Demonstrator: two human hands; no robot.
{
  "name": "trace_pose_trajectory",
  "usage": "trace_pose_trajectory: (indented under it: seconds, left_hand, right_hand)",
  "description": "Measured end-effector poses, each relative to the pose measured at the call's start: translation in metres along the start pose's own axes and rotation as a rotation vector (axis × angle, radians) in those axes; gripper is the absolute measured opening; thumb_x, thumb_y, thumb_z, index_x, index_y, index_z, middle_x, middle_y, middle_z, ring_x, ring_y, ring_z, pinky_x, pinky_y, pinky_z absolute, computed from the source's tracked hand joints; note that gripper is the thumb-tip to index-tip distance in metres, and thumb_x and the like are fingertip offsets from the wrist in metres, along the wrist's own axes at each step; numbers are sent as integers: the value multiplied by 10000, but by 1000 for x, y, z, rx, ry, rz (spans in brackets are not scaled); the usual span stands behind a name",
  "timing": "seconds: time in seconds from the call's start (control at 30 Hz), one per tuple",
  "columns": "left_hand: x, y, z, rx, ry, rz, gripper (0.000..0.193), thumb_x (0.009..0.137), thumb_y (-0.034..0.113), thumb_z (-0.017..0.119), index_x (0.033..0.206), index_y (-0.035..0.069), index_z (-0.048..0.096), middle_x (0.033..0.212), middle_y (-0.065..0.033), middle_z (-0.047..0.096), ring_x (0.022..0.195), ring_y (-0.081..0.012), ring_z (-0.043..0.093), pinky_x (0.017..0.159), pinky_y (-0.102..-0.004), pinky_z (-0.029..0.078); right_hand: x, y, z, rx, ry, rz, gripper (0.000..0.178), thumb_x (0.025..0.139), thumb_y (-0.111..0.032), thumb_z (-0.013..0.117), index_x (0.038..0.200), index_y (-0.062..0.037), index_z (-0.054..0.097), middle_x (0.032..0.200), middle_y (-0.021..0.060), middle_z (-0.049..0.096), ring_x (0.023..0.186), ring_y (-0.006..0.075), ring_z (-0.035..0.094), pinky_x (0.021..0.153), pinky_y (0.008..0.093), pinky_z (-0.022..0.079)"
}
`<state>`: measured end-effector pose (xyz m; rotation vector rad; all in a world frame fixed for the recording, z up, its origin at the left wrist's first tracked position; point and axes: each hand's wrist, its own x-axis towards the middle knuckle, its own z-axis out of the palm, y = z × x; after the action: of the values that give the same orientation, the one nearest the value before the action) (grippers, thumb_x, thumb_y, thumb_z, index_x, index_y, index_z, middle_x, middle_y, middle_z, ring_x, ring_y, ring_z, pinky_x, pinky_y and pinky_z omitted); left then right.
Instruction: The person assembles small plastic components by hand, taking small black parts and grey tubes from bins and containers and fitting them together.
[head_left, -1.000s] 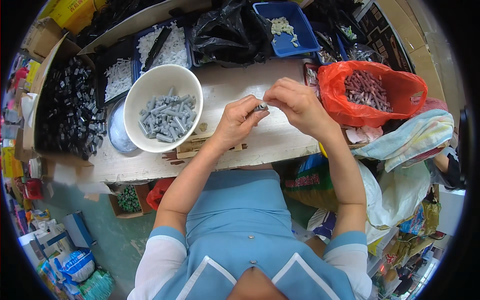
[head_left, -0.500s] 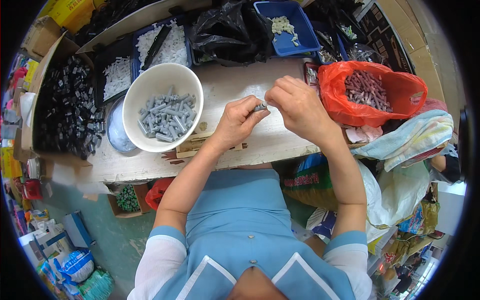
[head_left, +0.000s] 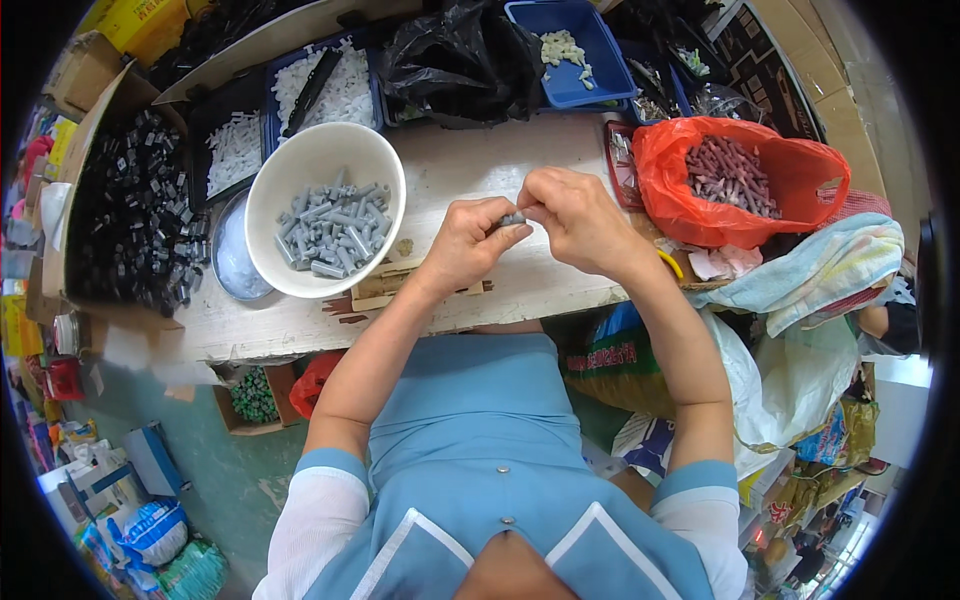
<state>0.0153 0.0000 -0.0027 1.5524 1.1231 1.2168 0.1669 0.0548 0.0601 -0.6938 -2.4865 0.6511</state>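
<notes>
My left hand (head_left: 465, 243) is closed around a small grey cylindrical piece (head_left: 512, 218), whose end sticks out past the thumb and forefinger. The fingers of my right hand (head_left: 588, 228) are pinched together at that end; whatever they hold is hidden. Both hands are above the white worktable (head_left: 450, 165). Left of them stands a white bowl (head_left: 262, 175) with many similar grey pieces (head_left: 335, 230) in it. Near my left wrist a small wooden block (head_left: 385, 288) lies at the table's front.
An open red plastic bag (head_left: 665, 200) of purplish pieces stands at right, beside a towel (head_left: 815, 262). A blue tray (head_left: 570, 95), a black plastic bag (head_left: 455, 65) and trays of white parts (head_left: 345, 85) line the back. A carton of black parts (head_left: 135, 210) is at left.
My right hand has shifted slightly left and down, closer to my left. A yellow curved edge now shows beside my right wrist. The grey piece stays in my left hand.
</notes>
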Motion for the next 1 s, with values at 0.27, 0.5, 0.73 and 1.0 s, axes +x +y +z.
trace_pose_trajectory:
  seconds: [0.27,0.5,0.73,1.0]
  left_hand:
    - [0,19,-1,-80,-91,-197,176,776,142,648,872,-1,614,587,-21,499,495,-65,412,459,-230,358]
    - [-27,73,-59,456,119,197,171,710,49,671,867,-4,631,740,-57,617,516,-93,508,467,-227,401]
    - [-2,43,-115,988,-4,-212,156,688,105,638,824,29,644,751,-152,616,693,-299,597,651,-372,473]
    - [3,28,-117,1067,-56,-142,118,645,84,593,736,13,612,712,-173,614,676,-353,589,633,-422,465]
  right_hand:
    - [-11,-1,-8,8,57,-26,62,719,29,561,764,15,522,721,137,547,701,308,544,606,354,427]
    - [-66,8,-117,-39,592,459,91,843,-65,543,888,-3,594,745,-28,543,668,44,461,591,171,367]
    - [-104,42,-151,-355,769,454,188,797,-100,582,960,-7,601,839,66,607,754,130,567,686,241,445]
    - [-57,48,-35,-259,196,268,91,739,-64,533,776,-2,589,791,149,574,761,324,564,697,388,451]
